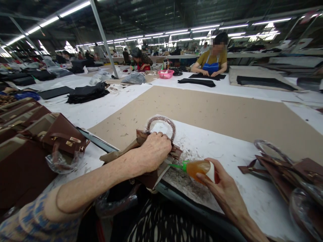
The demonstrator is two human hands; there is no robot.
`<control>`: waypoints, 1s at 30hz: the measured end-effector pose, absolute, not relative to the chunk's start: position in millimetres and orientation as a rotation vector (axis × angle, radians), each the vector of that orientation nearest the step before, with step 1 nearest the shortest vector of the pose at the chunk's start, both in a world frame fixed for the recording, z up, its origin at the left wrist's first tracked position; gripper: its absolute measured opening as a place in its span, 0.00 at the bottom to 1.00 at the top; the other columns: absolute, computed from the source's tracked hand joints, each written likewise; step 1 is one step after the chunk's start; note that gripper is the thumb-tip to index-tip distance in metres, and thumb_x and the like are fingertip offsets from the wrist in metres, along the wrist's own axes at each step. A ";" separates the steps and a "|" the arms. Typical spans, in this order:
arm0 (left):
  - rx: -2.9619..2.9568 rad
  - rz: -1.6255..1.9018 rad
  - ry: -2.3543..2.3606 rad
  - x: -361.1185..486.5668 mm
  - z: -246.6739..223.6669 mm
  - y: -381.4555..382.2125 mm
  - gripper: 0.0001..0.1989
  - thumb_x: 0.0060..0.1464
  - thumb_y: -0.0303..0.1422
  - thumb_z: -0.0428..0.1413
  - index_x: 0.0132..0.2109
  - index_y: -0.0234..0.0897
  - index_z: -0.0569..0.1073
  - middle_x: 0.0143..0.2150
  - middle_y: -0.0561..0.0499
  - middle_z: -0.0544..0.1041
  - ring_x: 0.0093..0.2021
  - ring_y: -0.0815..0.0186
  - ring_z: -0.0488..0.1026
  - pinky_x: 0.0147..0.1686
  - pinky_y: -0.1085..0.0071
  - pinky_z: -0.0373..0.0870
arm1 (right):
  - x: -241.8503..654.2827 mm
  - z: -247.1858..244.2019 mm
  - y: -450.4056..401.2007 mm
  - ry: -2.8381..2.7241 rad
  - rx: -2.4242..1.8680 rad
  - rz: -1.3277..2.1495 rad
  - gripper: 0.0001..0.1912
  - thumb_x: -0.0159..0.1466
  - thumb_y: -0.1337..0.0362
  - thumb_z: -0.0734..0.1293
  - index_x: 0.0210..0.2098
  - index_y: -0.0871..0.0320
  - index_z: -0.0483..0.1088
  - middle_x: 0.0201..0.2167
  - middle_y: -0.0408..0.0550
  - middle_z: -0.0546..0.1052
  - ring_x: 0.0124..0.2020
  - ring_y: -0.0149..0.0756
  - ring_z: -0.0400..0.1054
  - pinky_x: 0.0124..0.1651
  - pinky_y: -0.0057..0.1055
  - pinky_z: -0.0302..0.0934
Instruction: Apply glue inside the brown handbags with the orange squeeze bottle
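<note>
My left hand point(156, 151) is closed over the top edge of a brown handbag point(141, 136) at the table's near edge. One looped handle point(163, 119), wrapped in clear plastic, stands up just behind my knuckles. My right hand point(219, 181) grips a glue bottle point(199, 169) lying on its side, with amber liquid inside and a green cap. Its thin green nozzle points left, close to the bag's side below my left wrist. Whether the tip touches the bag I cannot tell. A second plastic-wrapped handle point(118, 203) hangs below the table edge.
Several brown handbags point(60, 134) stand at the left, and more bag pieces point(282, 171) lie at the right. Brown paper point(214, 107) covers the table's middle. Black material point(87, 92) is stacked at the back left. A co-worker in a blue apron point(212, 67) works across the table.
</note>
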State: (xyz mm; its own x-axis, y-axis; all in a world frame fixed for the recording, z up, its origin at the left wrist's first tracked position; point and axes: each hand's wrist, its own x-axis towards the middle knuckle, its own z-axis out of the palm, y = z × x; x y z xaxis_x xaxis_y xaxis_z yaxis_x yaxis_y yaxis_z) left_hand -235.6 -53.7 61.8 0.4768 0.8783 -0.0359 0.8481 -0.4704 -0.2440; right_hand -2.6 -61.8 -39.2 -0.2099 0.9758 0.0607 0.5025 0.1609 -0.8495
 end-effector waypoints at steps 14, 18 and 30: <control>-2.558 0.261 -1.558 -236.9 71.9 -50.2 0.07 0.50 0.30 0.54 0.36 0.29 0.71 0.36 0.42 0.74 0.38 0.53 0.70 0.37 0.60 0.65 | -6.7 -56.0 -50.9 -2.162 -0.948 0.343 0.24 0.60 0.73 0.57 0.55 0.53 0.53 0.49 0.53 0.61 0.49 0.44 0.61 0.46 0.36 0.62; -2.551 0.249 -1.576 -236.2 72.8 -49.0 0.08 0.50 0.30 0.54 0.35 0.29 0.72 0.35 0.41 0.75 0.38 0.52 0.71 0.37 0.59 0.67 | -6.0 -58.6 -45.9 -2.282 -0.954 0.155 0.28 0.57 0.77 0.54 0.57 0.56 0.51 0.50 0.58 0.61 0.49 0.47 0.61 0.43 0.38 0.65; -2.551 0.322 -1.811 -238.9 94.1 -49.0 0.09 0.51 0.29 0.52 0.38 0.29 0.72 0.38 0.40 0.75 0.41 0.52 0.72 0.38 0.61 0.68 | 11.5 -41.7 -37.8 -2.437 -0.767 -0.319 0.23 0.62 0.79 0.51 0.55 0.62 0.57 0.52 0.63 0.62 0.53 0.52 0.58 0.44 0.42 0.65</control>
State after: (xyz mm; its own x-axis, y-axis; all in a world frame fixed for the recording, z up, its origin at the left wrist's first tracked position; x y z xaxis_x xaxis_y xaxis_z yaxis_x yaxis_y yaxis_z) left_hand -238.9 -49.0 94.1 0.3160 0.9337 -0.1683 0.9344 -0.3370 -0.1152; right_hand 11.5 -37.8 -41.7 -0.6799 0.4532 0.5765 0.5862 0.8083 0.0560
